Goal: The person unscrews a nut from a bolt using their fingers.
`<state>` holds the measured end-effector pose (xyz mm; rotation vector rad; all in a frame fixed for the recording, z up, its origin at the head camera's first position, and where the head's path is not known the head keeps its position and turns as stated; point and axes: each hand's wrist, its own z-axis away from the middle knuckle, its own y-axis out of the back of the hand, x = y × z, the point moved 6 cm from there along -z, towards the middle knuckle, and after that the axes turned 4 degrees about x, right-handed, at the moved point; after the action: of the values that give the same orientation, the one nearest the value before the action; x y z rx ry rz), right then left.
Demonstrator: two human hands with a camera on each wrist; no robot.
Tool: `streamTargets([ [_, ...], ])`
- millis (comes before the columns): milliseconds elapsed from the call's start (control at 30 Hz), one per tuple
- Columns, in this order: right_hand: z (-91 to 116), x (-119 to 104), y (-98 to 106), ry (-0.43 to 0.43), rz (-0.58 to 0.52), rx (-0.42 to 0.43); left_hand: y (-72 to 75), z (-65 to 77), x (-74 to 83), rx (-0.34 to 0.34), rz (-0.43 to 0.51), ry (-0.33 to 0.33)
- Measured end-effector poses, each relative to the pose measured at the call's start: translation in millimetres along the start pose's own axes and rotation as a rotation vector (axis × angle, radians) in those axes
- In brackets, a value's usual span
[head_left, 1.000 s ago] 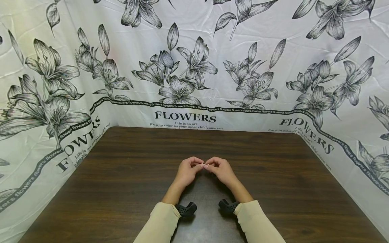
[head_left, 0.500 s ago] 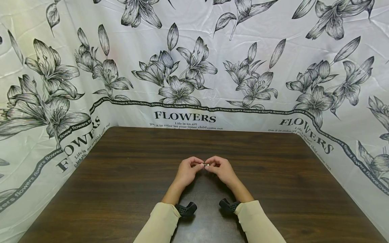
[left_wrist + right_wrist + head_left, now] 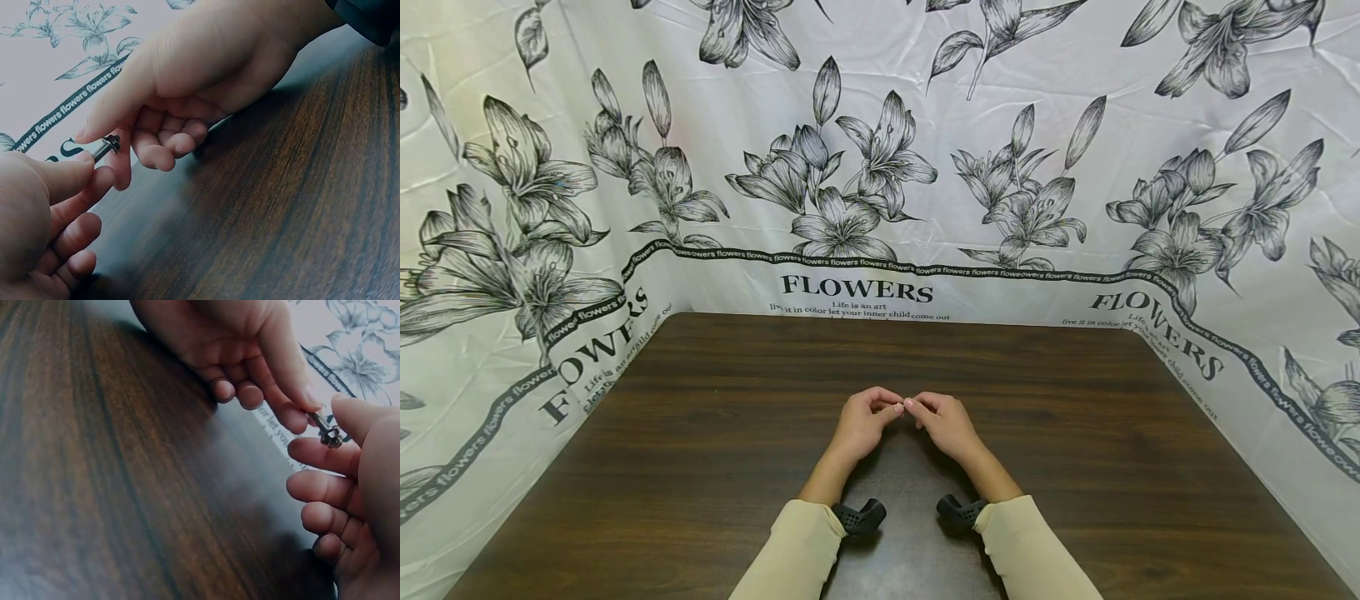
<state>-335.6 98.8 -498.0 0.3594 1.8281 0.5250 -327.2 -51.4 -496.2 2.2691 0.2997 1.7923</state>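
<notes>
A small metal bolt (image 3: 104, 149) with a threaded shank and a wider end spans the gap between the two hands. My left hand (image 3: 861, 423) pinches the shank end between thumb and index finger, its other fingers loosely curled. At the wide end (image 3: 331, 437), my right hand (image 3: 951, 427) has its thumb and index finger curled around the bolt. Whether both of these digits press on it is hard to tell. In the head view the fingertips nearly meet and mostly hide the bolt. Whether the wide end is a head or a nut is unclear.
Both hands are just above a dark brown wooden table (image 3: 737, 467). A white cloth (image 3: 940, 200) printed with black flowers and lettering hangs around its back and sides. Each wrist wears a black camera band (image 3: 861, 517) below a pale yellow sleeve (image 3: 797, 554).
My right thumb and fingers have shifted around the bolt's wide end, which showed half a second ago and is now covered in the head view. My left hand has stayed still.
</notes>
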Motion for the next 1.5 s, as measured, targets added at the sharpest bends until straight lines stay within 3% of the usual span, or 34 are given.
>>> streamTargets([
  [200,0,0,0,-0.003,-0.003,0.004,-0.5,-0.6,-1.4,-0.002,0.003,0.003],
  [633,1,4,3,0.006,-0.251,-0.038,0.2,-0.2,-1.0,-0.001,-0.004,-0.004],
  [900,11,-30,14,0.017,-0.281,-0.071,0.5,0.0,-0.1,0.004,0.005,-0.013],
  [1033,11,-31,16,0.018,-0.299,-0.069,0.7,-0.3,-0.7,0.008,0.004,-0.006],
  [1167,10,-28,15,0.004,-0.288,-0.068,0.6,0.1,-0.2,0.009,0.005,-0.008],
  [1267,6,-14,11,-0.023,-0.289,-0.057,0.6,0.3,0.6,0.008,0.003,-0.018],
  [1400,1,4,5,-0.054,-0.278,-0.015,0.6,0.3,0.2,0.006,0.002,-0.009],
  [1500,-1,6,4,-0.054,-0.234,0.028,0.2,0.3,-0.4,0.003,-0.001,0.004],
])
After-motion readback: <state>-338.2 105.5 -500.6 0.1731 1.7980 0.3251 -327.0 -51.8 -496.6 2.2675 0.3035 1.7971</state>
